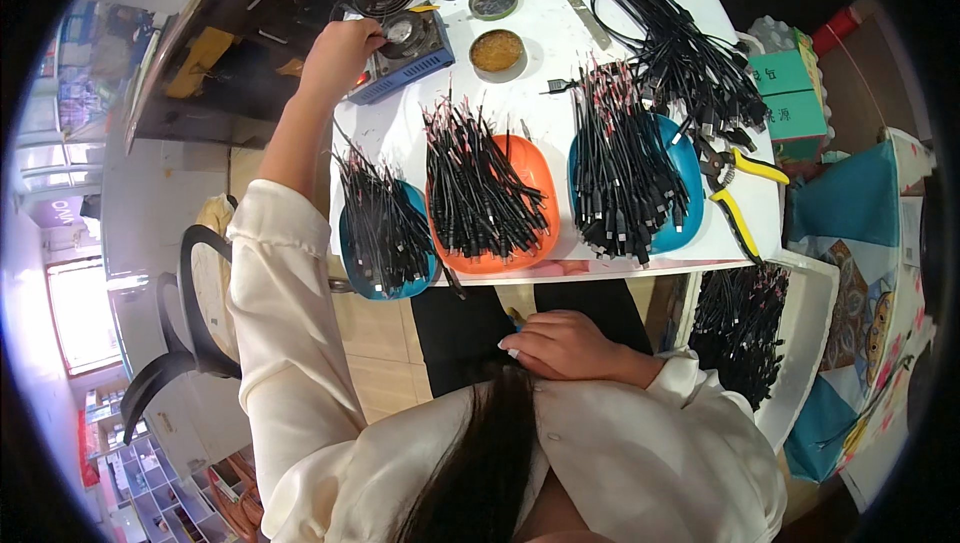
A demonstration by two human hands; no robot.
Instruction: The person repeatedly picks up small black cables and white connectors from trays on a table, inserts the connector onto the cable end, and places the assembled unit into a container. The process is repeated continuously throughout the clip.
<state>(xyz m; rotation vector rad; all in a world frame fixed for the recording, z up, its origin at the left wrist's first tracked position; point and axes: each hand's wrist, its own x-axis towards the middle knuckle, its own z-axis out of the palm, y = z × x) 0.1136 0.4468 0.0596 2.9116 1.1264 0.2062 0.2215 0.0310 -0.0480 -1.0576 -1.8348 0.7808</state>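
Our left hand (342, 51): fingers curled, grip unclear.
Blue box (410, 71): right of those fingertips, long axis near-left to far-right.
Right hand (572, 343): likewise.

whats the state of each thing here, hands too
left hand, at the blue unit, grip unclear
right hand, lowered, fingers bent
left blue tray, loaded with black cables
orange tray, loaded with black cables
right blue tray, loaded with black cables
yellow-handled pliers, handles spread
amber-filled tin, open
white box, open, holding black cables
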